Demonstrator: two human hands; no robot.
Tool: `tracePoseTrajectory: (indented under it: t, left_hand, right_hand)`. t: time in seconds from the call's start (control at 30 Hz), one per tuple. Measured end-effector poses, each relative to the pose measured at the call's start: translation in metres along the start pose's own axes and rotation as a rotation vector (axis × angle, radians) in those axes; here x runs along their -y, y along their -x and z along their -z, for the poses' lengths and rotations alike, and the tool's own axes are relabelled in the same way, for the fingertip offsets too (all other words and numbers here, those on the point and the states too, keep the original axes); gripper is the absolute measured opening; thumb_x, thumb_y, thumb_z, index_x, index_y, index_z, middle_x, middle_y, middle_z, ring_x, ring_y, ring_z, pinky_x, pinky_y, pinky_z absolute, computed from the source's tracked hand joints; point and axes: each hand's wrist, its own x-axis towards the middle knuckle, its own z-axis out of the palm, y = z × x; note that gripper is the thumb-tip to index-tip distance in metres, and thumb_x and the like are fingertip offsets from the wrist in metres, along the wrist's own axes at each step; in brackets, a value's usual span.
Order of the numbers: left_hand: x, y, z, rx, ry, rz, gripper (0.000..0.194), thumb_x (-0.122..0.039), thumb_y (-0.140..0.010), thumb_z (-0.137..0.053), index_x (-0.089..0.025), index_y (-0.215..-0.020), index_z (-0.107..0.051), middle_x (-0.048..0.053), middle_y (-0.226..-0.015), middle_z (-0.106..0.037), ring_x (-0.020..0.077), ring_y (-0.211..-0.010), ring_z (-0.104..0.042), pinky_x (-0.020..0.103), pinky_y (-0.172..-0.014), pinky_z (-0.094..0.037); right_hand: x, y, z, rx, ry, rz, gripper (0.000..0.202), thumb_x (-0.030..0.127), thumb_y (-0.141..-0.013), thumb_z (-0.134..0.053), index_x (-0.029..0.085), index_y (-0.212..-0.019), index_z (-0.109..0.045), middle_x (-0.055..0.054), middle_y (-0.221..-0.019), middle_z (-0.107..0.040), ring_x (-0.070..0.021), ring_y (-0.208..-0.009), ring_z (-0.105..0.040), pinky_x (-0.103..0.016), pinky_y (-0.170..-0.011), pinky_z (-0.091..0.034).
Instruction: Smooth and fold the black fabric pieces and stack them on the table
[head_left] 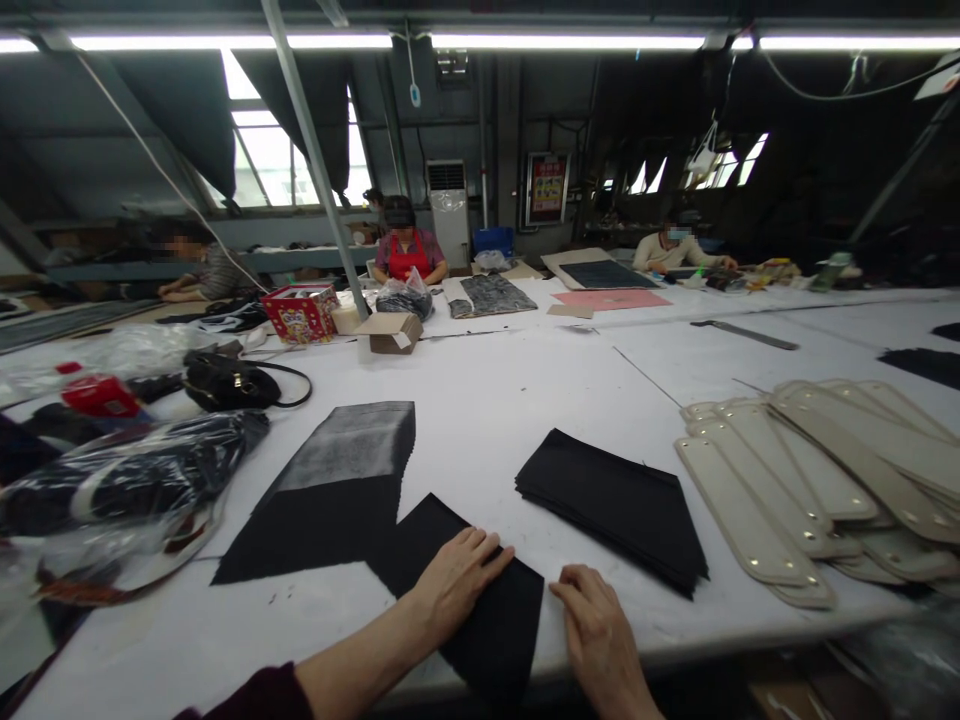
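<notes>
My left hand (456, 580) lies flat, fingers together, on a black fabric piece (491, 620) at the near edge of the white table (480, 400). My right hand (596, 625) rests just right of that piece, fingers curled at its edge, holding nothing that I can see. A stack of black fabric pieces (615, 505) lies a little beyond my right hand. A longer black and grey fabric strip (330, 490) lies to the left of my left hand.
Several beige leather panels (817, 480) fan out at the right. Plastic-wrapped bundles (120, 480), a black handbag (229, 382), a red box (300, 312) and a cardboard box (394, 332) stand at the left and middle. Three other people sit at the far side.
</notes>
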Motion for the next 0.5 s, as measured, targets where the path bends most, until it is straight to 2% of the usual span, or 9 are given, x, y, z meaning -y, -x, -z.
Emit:
tracePoseTrajectory:
  t: [0.13,0.23,0.3,0.5]
  left_hand:
    - [0.001,0.000,-0.001,-0.023,-0.001,-0.003,0.048,-0.015,-0.092,-0.045,-0.023,-0.139,-0.038,0.007,-0.120,-0.053,0.0217,-0.108,-0.050,0.035,-0.101,-0.037]
    - [0.004,0.002,-0.003,-0.042,0.015,-0.020,0.044,-0.021,-0.095,-0.042,-0.022,-0.139,-0.038,0.008,-0.123,-0.053,0.0219,-0.113,-0.048,0.037,-0.104,-0.033]
    - [0.010,0.006,-0.004,-0.052,0.024,-0.019,0.043,-0.021,-0.096,-0.040,-0.020,-0.139,-0.039,0.009,-0.128,-0.052,0.0222,-0.118,-0.046,0.038,-0.107,-0.029]
    - [0.056,0.022,-0.001,-0.032,0.021,0.139,0.051,-0.005,-0.083,-0.044,-0.018,-0.133,-0.046,0.010,-0.128,-0.053,0.0229,-0.117,-0.049,0.037,-0.105,-0.031]
  right_hand:
    - [0.025,-0.020,-0.013,0.005,0.077,-0.033,0.040,0.011,-0.089,-0.042,0.021,-0.127,-0.051,-0.009,-0.111,-0.059,-0.0209,-0.097,-0.055,-0.034,-0.078,-0.043]
    - [0.042,-0.023,-0.025,0.015,0.162,-0.022,0.034,0.018,-0.090,-0.045,0.020,-0.123,-0.055,-0.009,-0.117,-0.060,-0.0251,-0.105,-0.053,-0.042,-0.087,-0.040]
    - [0.044,-0.018,-0.028,-0.001,0.202,-0.006,0.034,0.020,-0.091,-0.045,0.021,-0.124,-0.054,-0.008,-0.120,-0.060,-0.0261,-0.109,-0.052,-0.045,-0.092,-0.037]
    - [0.029,-0.004,-0.023,-0.076,0.191,0.047,0.034,0.022,-0.094,-0.039,0.022,-0.124,-0.053,-0.006,-0.121,-0.061,-0.0224,-0.111,-0.053,-0.039,-0.091,-0.036]
